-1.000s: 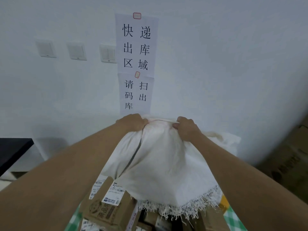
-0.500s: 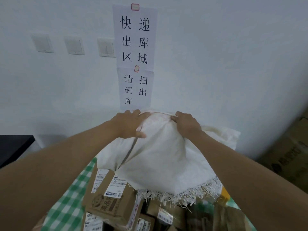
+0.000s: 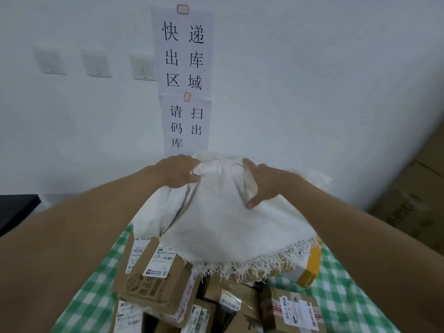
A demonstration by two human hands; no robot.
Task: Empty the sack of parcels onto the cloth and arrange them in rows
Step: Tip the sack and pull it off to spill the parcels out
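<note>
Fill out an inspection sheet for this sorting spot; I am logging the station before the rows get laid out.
Surface: green checked cloth, mostly covered.
Job's things: white sack held upside down, frayed mouth over a heap of cardboard parcels; no rows yet.
Clutter: yellow-taped parcel at the sack's edge.
Grippers: left hand grips the sack's top; right hand holds it, thumb spread.
Cables: nothing seen.
Surroundings: paper signs, wall switches, cardboard boxes at right.
</note>
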